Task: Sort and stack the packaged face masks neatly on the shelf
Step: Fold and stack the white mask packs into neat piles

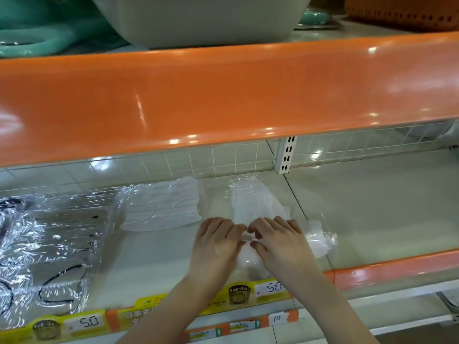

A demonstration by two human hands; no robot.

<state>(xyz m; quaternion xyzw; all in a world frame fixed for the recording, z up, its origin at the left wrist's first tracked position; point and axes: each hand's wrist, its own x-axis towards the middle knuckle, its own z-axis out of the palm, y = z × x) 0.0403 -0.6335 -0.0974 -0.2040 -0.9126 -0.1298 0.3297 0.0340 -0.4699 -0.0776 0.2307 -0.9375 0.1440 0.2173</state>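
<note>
A clear packet of white face masks (255, 204) lies lengthwise on the cream shelf (372, 207), running from the back wall toward the front edge. My left hand (216, 242) and my right hand (278, 242) rest side by side on its near end, fingers curled and pinching the plastic between them. A second packet of white masks (161, 207) lies flat just to the left. Further left, shiny packets with black ear loops (49, 244) are spread in a loose pile. A crumpled bit of clear wrap (320, 239) sticks out to the right of my right hand.
A wide orange shelf lip (223, 95) overhangs the shelf. Above it stand a grey tub (198, 18), green items (37, 28) and an orange basket (402, 11). Yellow price tags (84, 321) line the front rail. A slotted upright (285, 155) stands at the back.
</note>
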